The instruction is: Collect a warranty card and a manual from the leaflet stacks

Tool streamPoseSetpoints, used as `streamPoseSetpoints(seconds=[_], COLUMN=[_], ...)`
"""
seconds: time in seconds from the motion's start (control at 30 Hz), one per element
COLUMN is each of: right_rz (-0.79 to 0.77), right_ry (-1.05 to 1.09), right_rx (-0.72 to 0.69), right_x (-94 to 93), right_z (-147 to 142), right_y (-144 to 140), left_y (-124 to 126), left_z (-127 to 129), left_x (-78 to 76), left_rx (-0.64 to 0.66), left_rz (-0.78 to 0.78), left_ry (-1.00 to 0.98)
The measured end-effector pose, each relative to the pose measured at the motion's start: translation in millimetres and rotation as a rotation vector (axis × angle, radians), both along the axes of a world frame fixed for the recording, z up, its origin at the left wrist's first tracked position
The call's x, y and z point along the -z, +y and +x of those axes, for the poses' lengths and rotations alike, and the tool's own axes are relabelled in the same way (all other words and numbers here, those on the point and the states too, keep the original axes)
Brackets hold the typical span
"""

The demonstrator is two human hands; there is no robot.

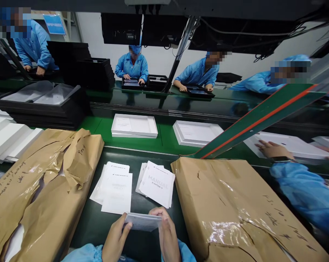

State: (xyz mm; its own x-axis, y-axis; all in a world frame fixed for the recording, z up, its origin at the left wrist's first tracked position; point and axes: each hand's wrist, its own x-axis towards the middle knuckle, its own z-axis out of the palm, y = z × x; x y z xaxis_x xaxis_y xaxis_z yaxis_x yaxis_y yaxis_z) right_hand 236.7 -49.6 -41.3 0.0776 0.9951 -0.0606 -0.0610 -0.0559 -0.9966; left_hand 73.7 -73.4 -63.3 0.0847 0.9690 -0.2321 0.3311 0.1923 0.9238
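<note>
Booklets (143, 222), probably light, bendable and slick, best held by opposite ends: left hand (114, 234) pinches nine o'clock, right hand (169, 233) three o'clock.

A thin white paper stack (144, 221) is held tilted above the table (91, 225), one long side uppermost, its faint print unreadable. Nearer the table's far edge lie two flat piles of white booklets: the left pile (116, 194), fanned out leftward beneath its top booklet, and the right pile (157, 185), turned askew, its cover reading "MANUAL".
</note>
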Motion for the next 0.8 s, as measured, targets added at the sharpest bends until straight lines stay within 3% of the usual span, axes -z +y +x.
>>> streamPoseSetpoints(seconds=[0.1,0.27,0.43,0.8], right_rz=[0.084,0.079,0.145,0.177], right_ry=[-0.022,-0.055,0.011,-0.01], right_rx=[-0.098,-0.129,-0.096,-0.161], right_x=[2.3,5.5,10.3,19.1], right_z=[-0.2,-10.5,-15.3,-10.6], right_y=[-1.3,-10.0,-16.4,-19.5], left_y=[-0.8,-0.9,1.4,0.8], left_z=[0.0,3.8,9.9,-2.3], left_x=[4.8,-6.9,-14.9,-13.7], left_rx=[0.013,0.042,0.004,0.182], left_rz=[0.097,0.235,0.233,0.176], left_ry=[-0.05,-0.276,-0.432,-0.469])
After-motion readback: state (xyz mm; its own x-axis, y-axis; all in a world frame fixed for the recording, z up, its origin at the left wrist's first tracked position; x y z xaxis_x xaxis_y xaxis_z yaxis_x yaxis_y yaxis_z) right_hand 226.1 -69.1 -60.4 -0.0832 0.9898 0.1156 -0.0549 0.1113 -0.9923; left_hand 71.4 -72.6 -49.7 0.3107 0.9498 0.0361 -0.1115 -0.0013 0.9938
